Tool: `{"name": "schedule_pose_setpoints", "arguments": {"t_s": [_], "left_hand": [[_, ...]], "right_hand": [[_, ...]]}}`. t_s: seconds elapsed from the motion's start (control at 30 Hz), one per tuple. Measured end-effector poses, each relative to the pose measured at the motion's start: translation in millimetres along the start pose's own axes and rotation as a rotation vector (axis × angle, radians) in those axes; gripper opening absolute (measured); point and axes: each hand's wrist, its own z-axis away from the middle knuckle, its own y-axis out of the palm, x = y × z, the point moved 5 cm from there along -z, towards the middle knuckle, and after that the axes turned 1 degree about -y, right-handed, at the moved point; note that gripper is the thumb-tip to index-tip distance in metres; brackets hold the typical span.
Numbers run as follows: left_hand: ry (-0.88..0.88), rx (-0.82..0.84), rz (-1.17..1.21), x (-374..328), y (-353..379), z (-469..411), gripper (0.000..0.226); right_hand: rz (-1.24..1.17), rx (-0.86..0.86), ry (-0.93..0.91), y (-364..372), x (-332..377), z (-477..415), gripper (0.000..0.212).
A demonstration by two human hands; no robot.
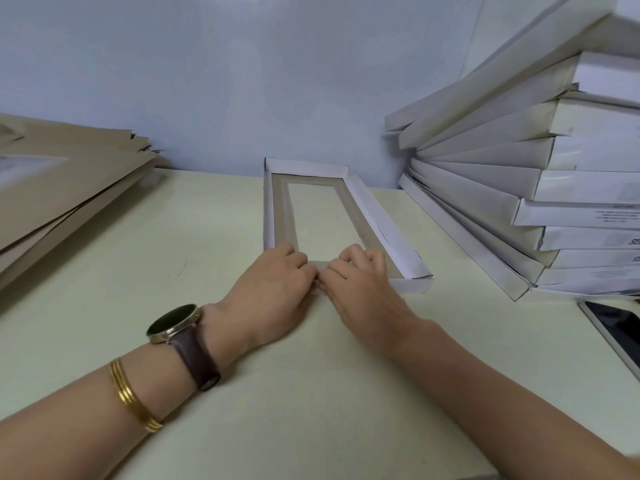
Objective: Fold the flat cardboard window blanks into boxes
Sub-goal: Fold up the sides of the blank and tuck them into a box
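While the left hand [273, 282] and right hand [360, 282] pinch its near end flap, the half-folded box [375, 216] stretches beyond that grip, seemingly light, crease-prone card best held along fold lines.

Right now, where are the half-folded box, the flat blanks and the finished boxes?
half-folded box [384, 220]: head view, on its white right wall.
flat blanks [86, 183]: head view, on an upper brown sheet.
finished boxes [485, 181]: head view, on one box's long side.
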Motion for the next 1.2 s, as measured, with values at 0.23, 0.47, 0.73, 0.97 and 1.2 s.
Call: {"name": "schedule_pose_setpoints", "arguments": {"t_s": [0.23,0.47,0.73,0.97,1.2], "left_hand": [[-0.105,0.110,-0.037,4.6,5.3,-4.8,0.024],[-0.124,0.138,-0.026,8.7,-0.4,-1.3,0.023],[-0.190,0.115,0.042,44.0,-11.3,15.3,0.021],[-0.278,0.091,0.051,68.5,-17.1,24.0,0.016],[-0.299,0.111,0.085,84.9,-12.0,27.7,0.015]], "right_hand": [[-0.067,-0.013,0.007,0.3,-7.8,-0.1,0.011],[-0.057,0.037,0.017,-6.8,-20.9,6.2,0.018],[-0.111,0.141,0.138,-5.8,-59.6,25.9,0.030],[-0.206,0.128,0.227,-4.3,-77.8,34.2,0.023],[-0.239,0.156,0.257,-1.8,-81.3,34.8,0.019]]}}
